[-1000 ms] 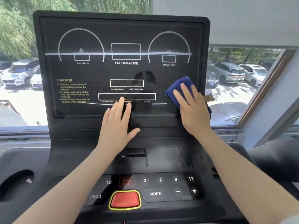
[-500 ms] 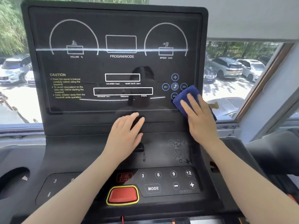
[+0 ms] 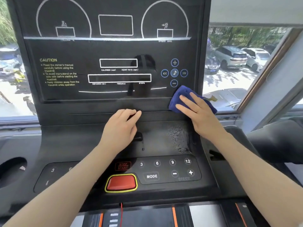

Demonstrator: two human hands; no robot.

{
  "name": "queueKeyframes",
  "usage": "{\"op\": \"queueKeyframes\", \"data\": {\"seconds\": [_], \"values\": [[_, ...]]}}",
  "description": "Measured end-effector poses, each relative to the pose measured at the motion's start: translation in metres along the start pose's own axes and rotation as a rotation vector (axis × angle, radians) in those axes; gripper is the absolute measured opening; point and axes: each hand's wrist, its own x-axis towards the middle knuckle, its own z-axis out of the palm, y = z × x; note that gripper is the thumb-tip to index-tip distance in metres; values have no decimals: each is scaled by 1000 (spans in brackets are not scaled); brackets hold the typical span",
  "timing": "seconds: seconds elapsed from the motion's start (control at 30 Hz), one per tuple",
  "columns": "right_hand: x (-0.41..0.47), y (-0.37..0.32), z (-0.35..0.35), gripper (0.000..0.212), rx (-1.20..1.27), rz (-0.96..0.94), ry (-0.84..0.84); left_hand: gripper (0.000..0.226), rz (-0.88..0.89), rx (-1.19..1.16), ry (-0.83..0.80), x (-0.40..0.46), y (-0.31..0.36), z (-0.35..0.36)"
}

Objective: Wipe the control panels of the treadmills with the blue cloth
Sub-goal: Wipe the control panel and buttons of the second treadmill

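Observation:
The treadmill's black control panel (image 3: 98, 51) fills the view, with white dials, boxes and round media buttons. A blue cloth (image 3: 182, 94) lies bunched against the panel's lower right corner, over the bottom edge of the screen. My right hand (image 3: 200, 115) presses flat on the cloth with its fingers straight and spread. My left hand (image 3: 121, 128) rests on the ledge just below the screen, fingers loosely bent, holding nothing.
Below the ledge lie a dusty, speckled tray (image 3: 177, 138), a keypad (image 3: 164, 171) with number and MODE keys, and a red stop button (image 3: 121, 183). A cup holder (image 3: 11, 171) sits at the left. A handrail (image 3: 275, 141) and a window (image 3: 237, 63) over parked cars are at the right.
My right hand has slid the cloth down and to the right, uncovering the round media buttons. My left hand has dropped from the screen to the ledge and bent its fingers.

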Motion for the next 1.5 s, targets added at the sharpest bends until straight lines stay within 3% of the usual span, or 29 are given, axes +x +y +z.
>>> {"op": "queueKeyframes", "data": {"seconds": [0.1,0.4,0.5,0.7,0.83,0.97,1.07,1.17,1.3,1.4,1.5], "values": [[-23,-10,0,59,133,70,-113,44,-16,-38,6,-5,1,2],[-50,-48,-9,58,375,-128,-534,50,-49,-59,-38,-6,5,0],[-33,-39,-11,67,246,-209,-481,50,-47,-56,-42,-6,4,-1],[-28,-54,1,61,321,-11,-349,52,-55,-52,-59,-6,5,-2],[-41,-94,-4,58,518,-99,-491,53,-58,-44,-61,-6,6,-3],[-38,-67,-9,64,477,-142,-538,54,-58,-49,-64,-6,7,-3],[-48,-42,-11,62,399,7,-443,55,-50,-54,-82,-7,5,-4],[-51,-58,-10,56,418,119,-367,57,-51,-70,-97,-8,3,-5],[-23,-120,-1,58,547,-31,-521,56,-62,-108,-130,-11,0,-9],[-2,-161,8,56,606,-134,-547,61,-7,-117,-179,-19,-6,-12],[2,-149,3,56,568,-124,-557,64,26,-95,-243,-35,-13,-17]]}}
